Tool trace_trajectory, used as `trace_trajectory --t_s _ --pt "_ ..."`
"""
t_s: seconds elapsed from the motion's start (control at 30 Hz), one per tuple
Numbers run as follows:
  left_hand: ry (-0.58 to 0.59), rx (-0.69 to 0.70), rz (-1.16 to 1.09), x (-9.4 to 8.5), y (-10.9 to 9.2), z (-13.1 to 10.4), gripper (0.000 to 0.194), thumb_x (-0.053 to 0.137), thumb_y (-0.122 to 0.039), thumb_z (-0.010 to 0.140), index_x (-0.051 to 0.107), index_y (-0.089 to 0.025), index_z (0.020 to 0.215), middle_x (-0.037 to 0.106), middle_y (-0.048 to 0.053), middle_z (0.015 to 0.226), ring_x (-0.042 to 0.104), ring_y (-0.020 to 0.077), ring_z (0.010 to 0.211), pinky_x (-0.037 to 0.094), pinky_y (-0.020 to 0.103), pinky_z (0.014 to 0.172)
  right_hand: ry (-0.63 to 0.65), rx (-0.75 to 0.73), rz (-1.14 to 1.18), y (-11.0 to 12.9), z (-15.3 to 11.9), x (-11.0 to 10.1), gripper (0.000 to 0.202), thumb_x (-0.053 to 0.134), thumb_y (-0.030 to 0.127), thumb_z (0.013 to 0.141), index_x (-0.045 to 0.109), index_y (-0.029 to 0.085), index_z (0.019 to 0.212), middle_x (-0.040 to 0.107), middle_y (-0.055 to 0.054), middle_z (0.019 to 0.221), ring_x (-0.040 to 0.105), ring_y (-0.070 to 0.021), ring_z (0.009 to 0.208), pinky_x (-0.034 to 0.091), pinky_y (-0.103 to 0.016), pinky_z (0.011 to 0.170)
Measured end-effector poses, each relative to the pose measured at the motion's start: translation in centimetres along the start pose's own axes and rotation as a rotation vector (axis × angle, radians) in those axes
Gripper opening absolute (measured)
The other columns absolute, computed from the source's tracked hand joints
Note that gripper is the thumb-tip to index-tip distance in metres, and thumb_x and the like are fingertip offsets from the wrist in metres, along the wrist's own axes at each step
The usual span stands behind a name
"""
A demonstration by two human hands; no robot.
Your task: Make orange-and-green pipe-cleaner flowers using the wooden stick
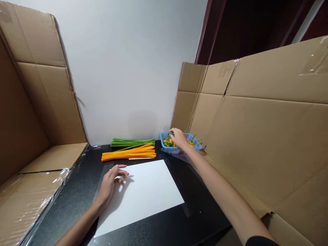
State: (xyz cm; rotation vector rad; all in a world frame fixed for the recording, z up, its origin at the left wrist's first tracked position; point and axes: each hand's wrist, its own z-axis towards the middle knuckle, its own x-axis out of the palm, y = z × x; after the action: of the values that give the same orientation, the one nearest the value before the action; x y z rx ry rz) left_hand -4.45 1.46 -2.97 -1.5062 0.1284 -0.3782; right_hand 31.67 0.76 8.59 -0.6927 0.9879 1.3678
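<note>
My right hand (178, 137) is over a blue plastic basket (176, 150) at the back right, its fingers curved and slightly apart, with nothing visible between them. Inside the basket lie small shapes of orange and green pipe cleaner (169, 141), some with green stems poking above the rim; the hand covers part of them. On the left, my left hand (114, 179) hovers at the edge of a white sheet of paper (146, 194), fingers loosely bent, apart and holding nothing. Its shadow falls on the sheet.
Behind the paper lie a bundle of green pipe cleaners (132, 142), a bundle of orange ones (128, 153) and a thin pale stick (140, 158). Cardboard walls stand left (46, 95) and right (269, 136) of the black tabletop (77, 181). A white wall (128, 68) closes the back.
</note>
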Motion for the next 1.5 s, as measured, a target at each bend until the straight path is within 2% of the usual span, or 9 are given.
trace_trajectory --t_s 0.1,0.23,0.4,0.57,0.83,1.03,1.17,1.37,1.5 --pt "-0.085 0.190 0.347 -1.0 1.0 2.5 0.048 0.063 -0.058 0.079 0.066 -0.017 0.104 0.070 0.013 0.110 0.064 0.0298 0.106 0.053 0.037 0.085 -0.003 -0.165 0.077 4.6 -2.2 3.3 0.026 0.044 0.013 0.095 0.062 0.015 0.114 0.067 -0.011 0.116 0.056 -0.0200 0.112 0.040 -0.032 0.099" --pt "-0.131 0.495 0.915 -2.5 2.3 6.7 0.048 0.058 -0.040 0.080 0.061 -0.013 0.119 0.061 0.019 0.131 0.052 0.0373 0.127 0.038 0.052 0.110 0.051 -0.383 0.252 10.2 -5.3 8.3 0.010 0.064 0.017 0.085 0.068 0.020 0.095 0.068 -0.008 0.103 0.058 -0.0232 0.102 0.043 -0.036 0.093" --pt "-0.095 0.600 1.258 -3.6 3.4 9.9 0.047 0.049 -0.035 0.086 0.058 -0.013 0.126 0.056 0.019 0.140 0.042 0.0377 0.138 0.035 0.053 0.114 -0.006 -0.294 0.309 12.2 -6.4 12.0 0.009 0.060 0.017 0.089 0.068 0.021 0.090 0.066 -0.009 0.098 0.059 -0.0275 0.094 0.046 -0.040 0.083" --pt "-0.095 0.631 1.331 -3.8 3.6 9.8 0.045 0.046 -0.034 0.088 0.058 -0.012 0.126 0.057 0.020 0.137 0.046 0.0373 0.135 0.037 0.052 0.113 -0.009 -0.243 0.318 11.5 -6.1 12.6 0.011 0.061 0.013 0.088 0.066 0.019 0.082 0.063 -0.007 0.090 0.057 -0.0256 0.093 0.045 -0.038 0.083" --pt "-0.103 0.629 1.387 -3.6 2.9 8.8 0.039 0.048 -0.028 0.089 0.059 -0.013 0.123 0.056 0.019 0.134 0.049 0.0345 0.129 0.039 0.047 0.110 -0.005 -0.240 0.320 11.2 -6.1 12.9 0.015 0.057 0.006 0.089 0.066 0.018 0.086 0.067 -0.004 0.093 0.056 -0.0195 0.094 0.044 -0.029 0.086" --pt "-0.123 0.584 1.371 -3.0 1.2 7.4 0.026 0.053 -0.019 0.086 0.064 -0.019 0.109 0.061 0.013 0.115 0.056 0.0305 0.111 0.047 0.042 0.096 -0.057 -0.189 0.341 10.8 -6.0 13.2 0.032 0.045 -0.002 0.086 0.070 0.016 0.094 0.070 -0.009 0.096 0.056 -0.0239 0.097 0.041 -0.036 0.089" --pt "-0.168 0.578 1.355 -3.0 0.9 7.3 0.030 0.056 -0.016 0.085 0.063 -0.020 0.114 0.061 0.013 0.114 0.055 0.0306 0.108 0.046 0.042 0.094 -0.090 -0.158 0.339 10.9 -6.1 13.3 0.042 0.038 -0.003 0.086 0.068 0.016 0.109 0.071 -0.011 0.101 0.056 -0.0242 0.097 0.041 -0.036 0.089" --pt "-0.148 0.570 1.321 -3.1 1.0 7.2 0.020 0.056 -0.017 0.087 0.067 -0.022 0.102 0.062 0.010 0.113 0.056 0.0287 0.107 0.046 0.040 0.092 -0.130 -0.105 0.213 11.2 -5.9 13.4 0.048 0.040 0.006 0.090 0.054 0.009 0.136 0.064 -0.016 0.112 0.051 -0.0287 0.106 0.041 -0.039 0.096" --pt "-0.135 0.606 1.378 -2.8 0.9 7.0 0.014 0.057 -0.017 0.087 0.068 -0.021 0.094 0.061 0.012 0.112 0.055 0.0298 0.109 0.046 0.041 0.091 -0.114 -0.051 0.132 11.3 -5.9 13.4 0.027 0.054 0.015 0.089 0.068 0.012 0.112 0.063 -0.016 0.104 0.051 -0.0302 0.100 0.044 -0.041 0.089"
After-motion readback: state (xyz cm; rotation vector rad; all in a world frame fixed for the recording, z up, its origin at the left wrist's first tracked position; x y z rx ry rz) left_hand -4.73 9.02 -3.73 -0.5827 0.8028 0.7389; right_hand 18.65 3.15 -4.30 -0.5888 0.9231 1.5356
